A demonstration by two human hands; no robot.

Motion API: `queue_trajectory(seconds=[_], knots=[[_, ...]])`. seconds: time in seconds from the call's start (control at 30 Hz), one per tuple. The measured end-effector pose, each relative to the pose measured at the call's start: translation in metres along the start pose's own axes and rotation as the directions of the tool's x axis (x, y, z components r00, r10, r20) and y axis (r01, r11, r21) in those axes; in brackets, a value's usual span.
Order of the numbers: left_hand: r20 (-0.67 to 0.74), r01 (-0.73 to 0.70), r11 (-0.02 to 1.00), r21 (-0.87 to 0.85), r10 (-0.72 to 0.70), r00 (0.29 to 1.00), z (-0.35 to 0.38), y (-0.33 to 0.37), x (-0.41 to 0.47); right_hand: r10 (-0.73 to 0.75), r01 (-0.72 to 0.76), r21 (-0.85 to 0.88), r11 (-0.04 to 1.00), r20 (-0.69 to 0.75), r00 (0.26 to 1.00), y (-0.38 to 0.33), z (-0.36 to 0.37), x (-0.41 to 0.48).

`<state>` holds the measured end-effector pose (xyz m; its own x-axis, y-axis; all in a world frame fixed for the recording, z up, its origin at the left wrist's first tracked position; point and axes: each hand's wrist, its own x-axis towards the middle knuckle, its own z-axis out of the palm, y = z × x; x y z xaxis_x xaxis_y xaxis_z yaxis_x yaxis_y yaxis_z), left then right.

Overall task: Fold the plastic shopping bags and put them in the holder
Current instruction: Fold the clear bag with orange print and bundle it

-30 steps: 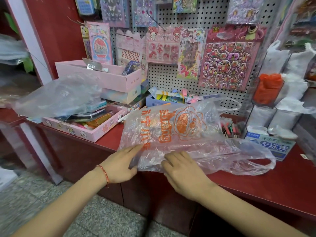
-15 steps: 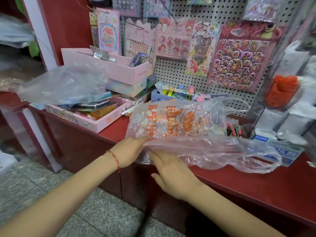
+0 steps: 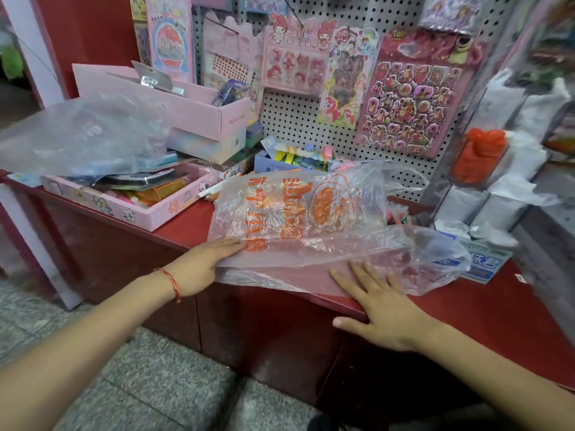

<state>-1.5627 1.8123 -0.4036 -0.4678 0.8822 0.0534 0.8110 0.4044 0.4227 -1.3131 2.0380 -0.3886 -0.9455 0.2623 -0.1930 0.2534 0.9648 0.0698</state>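
Crinkled clear plastic shopping bag with orange print (image 3: 305, 219) is spread on the dark red tabletop (image 3: 497, 315), its near edge at the front lip. The left hand (image 3: 202, 265) is laid flat, fingers straight and together, touching the bag's left edge. The right hand (image 3: 379, 309) is pressed flat on the bag's near layer, fingers straight and spread, thumb over the lip. Beyond and right of the right hand, a clear compartmented holder (image 3: 448, 194) is seen with an orange bag (image 3: 479, 154) stuffed in one compartment. Beyond the left hand, a second clear plastic bag (image 3: 77, 135) lies over a pink cardboard tray (image 3: 161, 214). A white pegboard (image 3: 295, 126) hung with sticker sheets is set behind. Grey speckled floor (image 3: 140, 393) is seen below both hands.
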Motion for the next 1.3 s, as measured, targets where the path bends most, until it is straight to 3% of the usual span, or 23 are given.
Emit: queue_trajectory(seconds=[0.23, 0.3, 0.33, 0.4, 0.5, 0.6, 0.73, 0.93, 1.03, 1.13, 1.2, 1.3], knots=[[-0.060, -0.049, 0.998, 0.031, 0.051, 0.997, 0.001, -0.011, -0.013, 0.163, -0.164, 0.058, 0.985, 0.019, 0.986, 0.045, -0.009, -0.035], [-0.160, -0.060, 0.974, 0.220, 0.097, 0.982, 0.002, -0.012, -0.018, 0.135, -0.116, 0.093, 0.989, -0.241, 0.961, 0.034, -0.023, -0.032], [-0.201, -0.075, 0.941, 0.330, 0.148, 0.968, 0.002, -0.009, -0.020, 0.090, -0.083, 0.037, 0.996, -0.446, 0.890, 0.029, -0.028, -0.027], [-0.234, -0.104, 0.869, 0.484, 0.243, 0.942, 0.004, -0.001, -0.018, 0.011, -0.038, -0.028, 0.999, -0.636, 0.772, 0.015, -0.037, -0.014], [-0.246, -0.128, 0.854, 0.504, 0.284, 0.927, 0.012, 0.010, -0.013, -0.071, 0.024, -0.090, 0.996, -0.571, 0.818, 0.001, -0.037, 0.019], [-0.242, -0.087, 0.865, 0.495, 0.233, 0.942, 0.021, 0.015, -0.009, -0.093, 0.040, -0.116, 0.992, -0.505, 0.858, -0.005, -0.035, 0.045], [-0.223, -0.101, 0.844, 0.527, 0.253, 0.942, 0.029, 0.007, -0.009, -0.235, 0.030, -0.377, 0.926, -0.512, 0.826, -0.003, -0.026, 0.041], [-0.200, -0.178, 0.786, 0.592, 0.357, 0.912, 0.026, -0.005, -0.014, -0.379, 0.097, -0.518, 0.850, -0.473, 0.795, 0.035, -0.007, 0.005], [-0.164, -0.229, 0.791, 0.567, 0.381, 0.910, 0.025, -0.011, -0.014, -0.267, 0.089, -0.453, 0.887, -0.346, 0.900, 0.052, -0.008, -0.014], [-0.077, -0.297, 0.711, 0.637, 0.443, 0.893, 0.026, -0.021, -0.018, -0.173, 0.109, -0.325, 0.939, -0.176, 0.969, 0.055, -0.024, -0.019], [-0.022, -0.316, 0.662, 0.680, 0.449, 0.893, 0.025, -0.023, -0.021, -0.059, 0.037, -0.210, 0.977, -0.101, 0.993, 0.039, -0.038, -0.021], [-0.053, -0.285, 0.675, 0.681, 0.433, 0.900, 0.024, -0.015, -0.017, -0.102, 0.092, -0.056, 0.994, -0.219, 0.970, -0.006, -0.046, -0.008]])
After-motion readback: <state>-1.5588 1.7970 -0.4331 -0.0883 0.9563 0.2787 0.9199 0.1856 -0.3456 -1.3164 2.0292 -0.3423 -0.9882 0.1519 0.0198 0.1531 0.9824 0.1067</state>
